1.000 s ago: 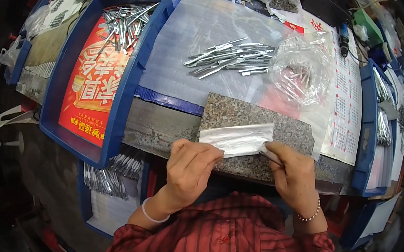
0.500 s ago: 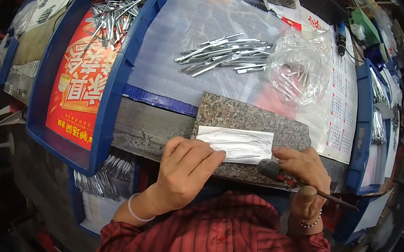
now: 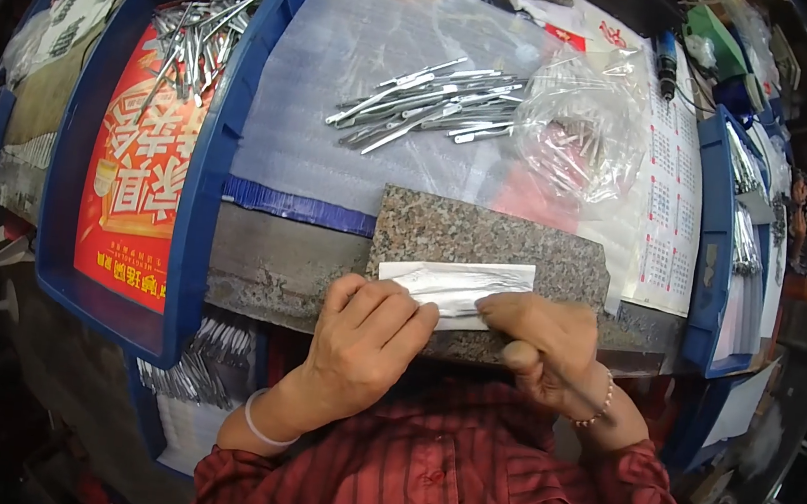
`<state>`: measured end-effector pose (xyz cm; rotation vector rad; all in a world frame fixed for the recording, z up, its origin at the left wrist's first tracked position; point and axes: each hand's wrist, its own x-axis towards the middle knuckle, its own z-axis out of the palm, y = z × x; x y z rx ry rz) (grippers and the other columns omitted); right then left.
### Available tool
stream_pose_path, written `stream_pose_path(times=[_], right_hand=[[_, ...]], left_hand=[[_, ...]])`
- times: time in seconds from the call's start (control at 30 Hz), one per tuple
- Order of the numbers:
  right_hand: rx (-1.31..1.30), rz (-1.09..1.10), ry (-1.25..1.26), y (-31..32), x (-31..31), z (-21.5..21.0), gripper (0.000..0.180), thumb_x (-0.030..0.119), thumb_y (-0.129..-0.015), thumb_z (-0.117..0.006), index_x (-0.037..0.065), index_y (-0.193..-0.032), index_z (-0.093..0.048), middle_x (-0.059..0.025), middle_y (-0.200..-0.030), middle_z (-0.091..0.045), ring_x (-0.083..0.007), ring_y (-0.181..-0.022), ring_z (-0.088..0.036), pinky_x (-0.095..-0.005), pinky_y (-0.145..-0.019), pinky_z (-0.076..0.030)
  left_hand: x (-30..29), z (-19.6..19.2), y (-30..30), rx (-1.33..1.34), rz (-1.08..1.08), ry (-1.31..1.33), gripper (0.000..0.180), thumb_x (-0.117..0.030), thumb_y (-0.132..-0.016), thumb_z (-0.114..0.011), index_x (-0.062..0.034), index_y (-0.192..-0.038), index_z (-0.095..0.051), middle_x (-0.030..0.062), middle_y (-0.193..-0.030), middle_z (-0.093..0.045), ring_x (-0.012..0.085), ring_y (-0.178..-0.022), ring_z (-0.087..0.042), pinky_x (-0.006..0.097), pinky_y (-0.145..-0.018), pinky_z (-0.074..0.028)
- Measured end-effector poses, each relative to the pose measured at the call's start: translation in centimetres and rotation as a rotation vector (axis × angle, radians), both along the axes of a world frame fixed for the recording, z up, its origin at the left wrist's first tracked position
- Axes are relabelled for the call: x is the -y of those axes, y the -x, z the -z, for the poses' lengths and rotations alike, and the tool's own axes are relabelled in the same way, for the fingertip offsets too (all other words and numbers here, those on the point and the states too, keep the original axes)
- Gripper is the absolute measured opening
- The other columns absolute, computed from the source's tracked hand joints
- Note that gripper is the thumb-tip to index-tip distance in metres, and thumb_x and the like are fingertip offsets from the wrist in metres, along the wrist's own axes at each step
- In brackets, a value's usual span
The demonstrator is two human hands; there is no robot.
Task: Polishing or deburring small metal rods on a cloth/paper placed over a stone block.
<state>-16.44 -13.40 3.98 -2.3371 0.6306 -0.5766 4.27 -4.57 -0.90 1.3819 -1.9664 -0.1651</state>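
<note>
A white paper sheet (image 3: pixel 456 277) with creases and a grey sheen lies on a speckled granite slab (image 3: pixel 487 224) before me. My left hand (image 3: pixel 362 343) rests on its left end, fingers curled and thumb pressed in; what they pinch is hidden. A thin dark strip (image 3: pixel 464 315) shows along the paper's lower edge, between the hands. My right hand (image 3: pixel 554 336) has its fingertips down on the paper's lower right part. That hand is also closed round a slim dark-shafted tool (image 3: pixel 580 390), blurred, its head hidden by the fingers.
Beyond the slab lie a pile of flat metal rods (image 3: pixel 432 104) and a clear plastic bag (image 3: pixel 582 113) with more inside. A blue tray (image 3: pixel 200 187) with rods stands left; another blue tray (image 3: pixel 717 240) stands right. Loose rods (image 3: pixel 209 359) fill a lower bin.
My right hand has moved left and onto the paper, and the tool has swung so its dark head no longer shows. My left hand has stayed at the paper's left end.
</note>
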Motion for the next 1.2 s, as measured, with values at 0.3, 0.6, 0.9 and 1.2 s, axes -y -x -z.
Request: stream_pose_path(times=[0.3, 0.6, 0.9, 1.2], right_hand=[[0.167, 0.218, -0.019, 4.3, -2.7, -1.6, 0.028, 0.023, -0.093, -0.052, 0.000, -0.101, -0.066, -0.0180, -0.091, -0.069, -0.0288, -0.062, -0.065, -0.0338, -0.050, -0.050], [-0.022, -0.047, -0.043, -2.1, -0.3, 0.3, 0.018, 0.021, -0.093, -0.061, 0.003, -0.090, -0.060, -0.0131, -0.080, -0.063, -0.0295, -0.061, -0.064, -0.0365, -0.050, -0.050], [-0.033, -0.113, -0.007, -5.9, -0.8, -0.1, 0.022, 0.021, -0.082, -0.071, 0.006, -0.081, -0.054, -0.0087, -0.072, -0.056, -0.0260, -0.055, -0.059, -0.0355, -0.044, -0.045], [0.127, 0.060, -0.199, -4.1, -1.0, -0.8, 0.036, 0.033, -0.100, -0.049, 0.000, -0.100, -0.063, -0.0154, -0.094, -0.069, -0.0304, -0.070, -0.068, -0.0343, -0.059, -0.053]], left_hand=[[0.1, 0.5, -0.1, -0.006, 0.008, 0.021, 0.026, -0.008, -0.072, -0.064, -0.0034, -0.098, -0.065, 0.0057, -0.087, -0.058, 0.0222, -0.085, -0.058, 0.037, -0.078, -0.041], [-1.0, 0.4, -2.0, -0.013, -0.078, -0.058, 0.022, -0.011, -0.075, -0.062, -0.0059, -0.096, -0.062, 0.0059, -0.092, -0.056, 0.0223, -0.092, -0.057, 0.038, -0.084, -0.038], [-1.6, 0.1, -2.3, -0.037, -0.080, -0.070, 0.020, -0.009, -0.075, -0.062, -0.0057, -0.095, -0.061, 0.0075, -0.094, -0.056, 0.0231, -0.095, -0.057, 0.039, -0.086, -0.037], [-1.6, 0.2, -2.4, -0.051, -0.107, -0.081, 0.024, -0.003, -0.073, -0.067, -0.0045, -0.096, -0.062, 0.0088, -0.094, -0.060, 0.0263, -0.094, -0.061, 0.040, -0.084, -0.038]])
